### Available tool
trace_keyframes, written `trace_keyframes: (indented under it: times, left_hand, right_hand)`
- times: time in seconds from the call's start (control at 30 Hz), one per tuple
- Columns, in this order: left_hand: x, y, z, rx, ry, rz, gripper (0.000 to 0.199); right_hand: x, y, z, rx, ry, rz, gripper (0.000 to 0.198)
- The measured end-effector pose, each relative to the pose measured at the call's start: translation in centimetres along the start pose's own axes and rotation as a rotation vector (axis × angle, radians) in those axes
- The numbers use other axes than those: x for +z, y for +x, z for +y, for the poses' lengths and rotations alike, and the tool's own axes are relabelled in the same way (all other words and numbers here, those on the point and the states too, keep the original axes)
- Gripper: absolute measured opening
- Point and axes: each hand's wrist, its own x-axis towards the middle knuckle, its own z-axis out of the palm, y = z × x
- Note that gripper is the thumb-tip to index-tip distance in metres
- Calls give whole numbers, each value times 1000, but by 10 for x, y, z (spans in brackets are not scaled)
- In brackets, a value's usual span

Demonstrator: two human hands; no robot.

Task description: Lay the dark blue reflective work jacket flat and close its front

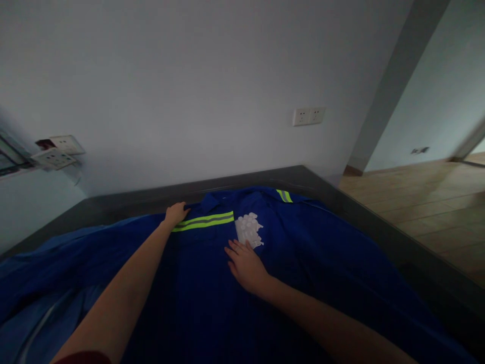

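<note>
A dark blue work jacket [204, 283] lies spread out in front of me, with a yellow-green and grey reflective stripe [204, 221] across its chest. Beside the stripe's right end is a pale, jagged-edged piece [248, 228] with rounded shapes on it; whether it is attached or loose I cannot tell. My left hand [176, 214] is at the jacket's upper left, by the stripe's outer end, its fingers bent closed on the cloth. Flat on the chest, my right hand [248, 267] has its fingers spread, their tips at the pale piece's lower edge.
Under the jacket is a dark surface with a raised edge [261, 174], set against a white wall. A double socket [309, 116] is on that wall. More sockets [56, 157] hang at the left. Tiled floor [424, 202] lies off to the right.
</note>
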Motion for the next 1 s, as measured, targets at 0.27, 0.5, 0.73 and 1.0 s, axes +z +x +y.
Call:
trace_keyframes:
  times: [0.27, 0.5, 0.73, 1.0]
  left_hand:
    - [-1, -10, -14, -30, 89, 123, 35]
    - [-5, -21, -26, -98, 66, 175, 31]
    - [-32, -35, 23, -41, -60, 304, 39]
    - [-3, -81, 133, 362, -168, 50, 36]
  right_hand:
    - [10, 11, -5, -42, -18, 10, 45]
    - [17, 22, -11, -79, -12, 20, 44]
    - [19, 22, -9, -91, -31, 29, 45]
    - [17, 21, -11, -95, -77, 43, 43]
